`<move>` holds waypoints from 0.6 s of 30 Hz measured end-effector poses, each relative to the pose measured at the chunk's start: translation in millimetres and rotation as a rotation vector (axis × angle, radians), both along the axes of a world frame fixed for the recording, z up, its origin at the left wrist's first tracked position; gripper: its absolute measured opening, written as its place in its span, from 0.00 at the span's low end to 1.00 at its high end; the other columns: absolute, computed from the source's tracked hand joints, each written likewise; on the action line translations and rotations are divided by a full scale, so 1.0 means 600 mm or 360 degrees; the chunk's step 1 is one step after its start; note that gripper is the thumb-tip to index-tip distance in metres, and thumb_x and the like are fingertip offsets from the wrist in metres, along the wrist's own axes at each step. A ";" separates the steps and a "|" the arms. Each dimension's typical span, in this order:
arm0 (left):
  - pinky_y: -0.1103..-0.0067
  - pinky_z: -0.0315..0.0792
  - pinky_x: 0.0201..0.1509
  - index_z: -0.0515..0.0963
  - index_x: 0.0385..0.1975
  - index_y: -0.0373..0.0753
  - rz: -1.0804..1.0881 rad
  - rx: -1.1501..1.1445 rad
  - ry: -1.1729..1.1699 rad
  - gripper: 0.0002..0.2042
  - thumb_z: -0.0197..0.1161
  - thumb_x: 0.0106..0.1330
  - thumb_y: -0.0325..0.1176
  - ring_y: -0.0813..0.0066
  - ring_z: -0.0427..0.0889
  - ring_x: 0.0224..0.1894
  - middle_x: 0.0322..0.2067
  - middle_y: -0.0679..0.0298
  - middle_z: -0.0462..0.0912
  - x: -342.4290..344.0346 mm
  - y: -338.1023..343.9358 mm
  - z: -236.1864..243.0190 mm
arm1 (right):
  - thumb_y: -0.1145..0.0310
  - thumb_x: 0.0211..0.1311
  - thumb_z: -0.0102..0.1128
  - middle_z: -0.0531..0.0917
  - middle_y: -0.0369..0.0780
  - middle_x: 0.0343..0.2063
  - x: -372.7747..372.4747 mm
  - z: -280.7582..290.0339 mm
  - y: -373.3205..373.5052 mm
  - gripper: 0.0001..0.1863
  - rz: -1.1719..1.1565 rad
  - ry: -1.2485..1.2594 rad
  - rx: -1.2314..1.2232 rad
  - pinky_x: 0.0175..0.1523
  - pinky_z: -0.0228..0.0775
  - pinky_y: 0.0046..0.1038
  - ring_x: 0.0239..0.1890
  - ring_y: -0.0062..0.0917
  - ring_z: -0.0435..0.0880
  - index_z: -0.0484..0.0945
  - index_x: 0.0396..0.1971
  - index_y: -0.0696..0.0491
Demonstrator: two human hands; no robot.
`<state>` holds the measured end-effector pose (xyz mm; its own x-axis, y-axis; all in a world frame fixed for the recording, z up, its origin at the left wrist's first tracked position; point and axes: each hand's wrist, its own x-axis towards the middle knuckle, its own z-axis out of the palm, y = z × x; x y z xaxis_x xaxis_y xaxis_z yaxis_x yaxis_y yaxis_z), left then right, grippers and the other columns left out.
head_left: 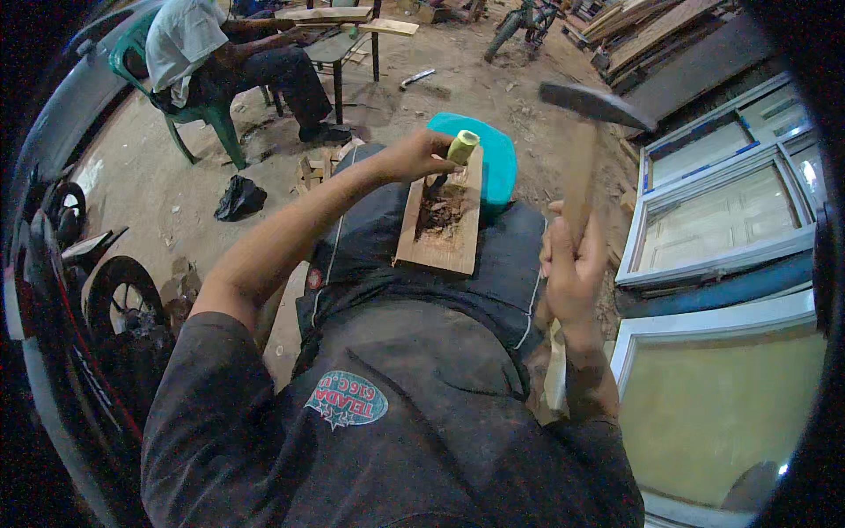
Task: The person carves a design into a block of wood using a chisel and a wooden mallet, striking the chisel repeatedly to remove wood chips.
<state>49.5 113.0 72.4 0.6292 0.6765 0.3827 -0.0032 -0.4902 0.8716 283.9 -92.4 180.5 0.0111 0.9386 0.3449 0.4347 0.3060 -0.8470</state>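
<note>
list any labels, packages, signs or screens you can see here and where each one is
Printed patch: on the person's dark shirt, low centre; a jagged-edged oval, teal with red and white lettering.
Small round badge: on the dark trousers over the left thigh, near the wooden board; red, too small to make out more.
No packages, signs or screens show.

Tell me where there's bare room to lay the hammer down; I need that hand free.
Bare dirt floor lies between the green chair and black bag. The wooden board is crowded with chips; window frames fill the right hand side.
</note>
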 end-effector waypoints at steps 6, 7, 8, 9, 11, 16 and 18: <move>0.75 0.74 0.46 0.80 0.41 0.34 0.0076 0.0325 0.0221 0.11 0.67 0.62 0.32 0.79 0.81 0.39 0.33 0.60 0.85 0.003 -0.008 0.023 | 0.62 0.72 0.52 0.76 0.39 0.21 0.012 -0.053 0.043 0.14 -0.0021 -0.0978 0.0169 0.29 0.66 0.30 0.24 0.24 0.75 0.72 0.46 0.57; 0.75 0.74 0.46 0.79 0.41 0.34 0.0104 0.0355 0.0253 0.11 0.67 0.62 0.32 0.80 0.81 0.39 0.33 0.60 0.86 0.003 -0.015 0.031 | 0.60 0.71 0.53 0.75 0.41 0.20 0.009 -0.035 0.033 0.15 -0.0081 -0.0864 0.0038 0.28 0.67 0.34 0.23 0.26 0.77 0.72 0.44 0.58; 0.75 0.74 0.46 0.79 0.42 0.34 0.0152 0.0365 0.0287 0.11 0.67 0.62 0.32 0.80 0.81 0.40 0.34 0.60 0.86 -0.001 -0.020 0.031 | 0.60 0.71 0.54 0.76 0.40 0.20 0.007 -0.022 0.025 0.15 -0.0113 -0.0723 0.0019 0.28 0.66 0.35 0.23 0.26 0.77 0.72 0.44 0.58; 0.74 0.74 0.46 0.79 0.43 0.34 0.0128 0.0280 0.0263 0.12 0.67 0.63 0.32 0.78 0.82 0.40 0.36 0.60 0.86 -0.003 -0.020 0.035 | 0.60 0.71 0.54 0.76 0.40 0.20 0.007 -0.009 0.017 0.14 -0.0145 -0.0582 -0.0003 0.27 0.66 0.35 0.22 0.26 0.77 0.73 0.43 0.58; 0.74 0.75 0.46 0.79 0.44 0.35 0.0066 0.0110 0.0169 0.13 0.68 0.62 0.32 0.77 0.82 0.40 0.37 0.60 0.86 -0.001 0.000 0.012 | 0.61 0.71 0.54 0.75 0.36 0.20 0.005 0.014 0.000 0.14 -0.0158 -0.0240 0.0054 0.24 0.64 0.35 0.20 0.25 0.75 0.73 0.43 0.58; 0.74 0.74 0.46 0.81 0.43 0.35 0.0113 0.0181 0.0259 0.13 0.68 0.62 0.33 0.75 0.83 0.39 0.35 0.59 0.86 0.006 0.004 0.006 | 0.60 0.73 0.51 0.77 0.41 0.25 0.005 -0.014 0.025 0.14 -0.0004 -0.0097 0.0133 0.30 0.67 0.26 0.23 0.24 0.75 0.74 0.46 0.57; 0.74 0.74 0.46 0.81 0.42 0.35 0.0136 0.0123 0.0231 0.13 0.69 0.61 0.34 0.74 0.84 0.39 0.35 0.57 0.86 0.009 -0.002 0.009 | 0.58 0.72 0.52 0.82 0.47 0.30 0.006 -0.028 0.041 0.17 -0.0024 -0.0722 0.0080 0.35 0.71 0.34 0.28 0.35 0.81 0.74 0.46 0.59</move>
<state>54.9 112.0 77.6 0.6231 0.7020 0.3449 0.1645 -0.5488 0.8196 287.6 -67.7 164.0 -0.1378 0.9214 0.3634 0.7630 0.3327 -0.5543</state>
